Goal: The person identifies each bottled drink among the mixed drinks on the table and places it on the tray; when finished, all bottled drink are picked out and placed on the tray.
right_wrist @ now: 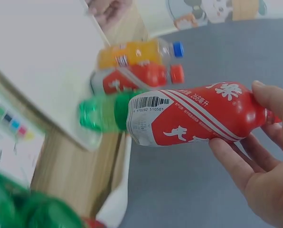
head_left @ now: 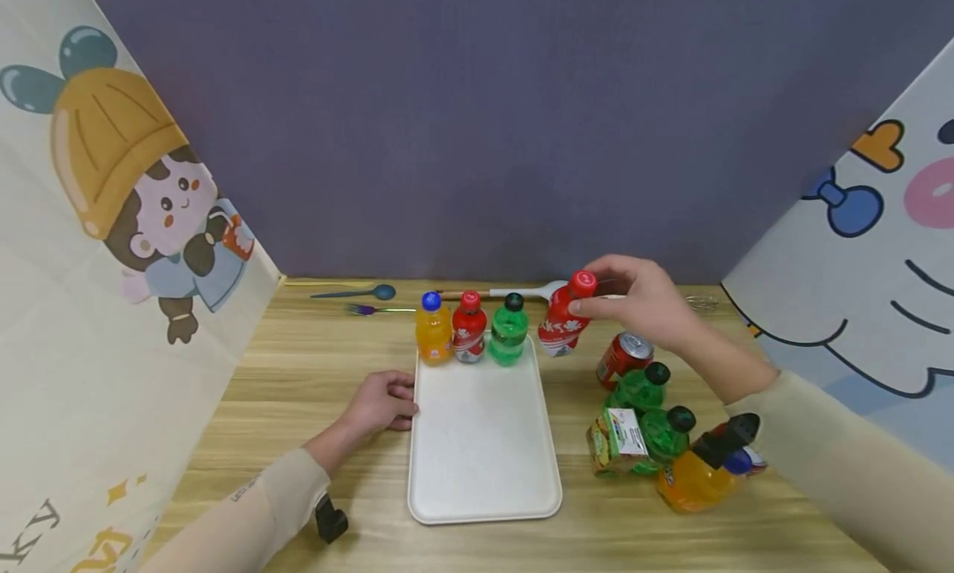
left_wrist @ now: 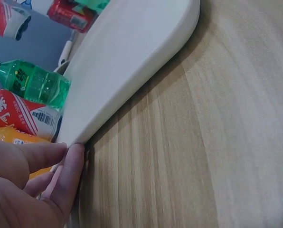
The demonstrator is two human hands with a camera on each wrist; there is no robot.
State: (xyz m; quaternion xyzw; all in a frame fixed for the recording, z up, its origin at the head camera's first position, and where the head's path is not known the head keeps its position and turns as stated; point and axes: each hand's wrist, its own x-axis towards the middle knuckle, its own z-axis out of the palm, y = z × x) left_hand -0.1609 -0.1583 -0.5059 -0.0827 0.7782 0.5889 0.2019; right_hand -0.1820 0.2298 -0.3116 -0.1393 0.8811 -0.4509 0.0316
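The right hand (head_left: pixel 644 300) holds a red bottle (head_left: pixel 564 320) by its neck and red cap, fingers and thumb curled round the top; the bottle hangs tilted in the air just past the far right corner of the white tray (head_left: pixel 483 440), its base near the rim but not resting on it. In the right wrist view the same grip is plain: fingers (right_wrist: pixel 236 164) wrap the narrow end while the barcode label faces the camera.

Three bottles stand upright in a row along the tray's far edge: an orange bottle (head_left: pixel 433 330) with a blue cap, a second red bottle (head_left: pixel 469 329), and a green bottle (head_left: pixel 509 331) (the closest to the one held).

The left hand (head_left: pixel 383 401) rests on the table (head_left: pixel 298 407) with its fingertips (left_wrist: pixel 70 166) touching the tray's left rim, fingers relaxed and holding nothing.

To the right of the tray lie a red can (head_left: pixel 623 356), more green bottles (head_left: pixel 648 407) and an orange bottle on its side. Spoons and a fork (head_left: pixel 376 310) lie by the back wall
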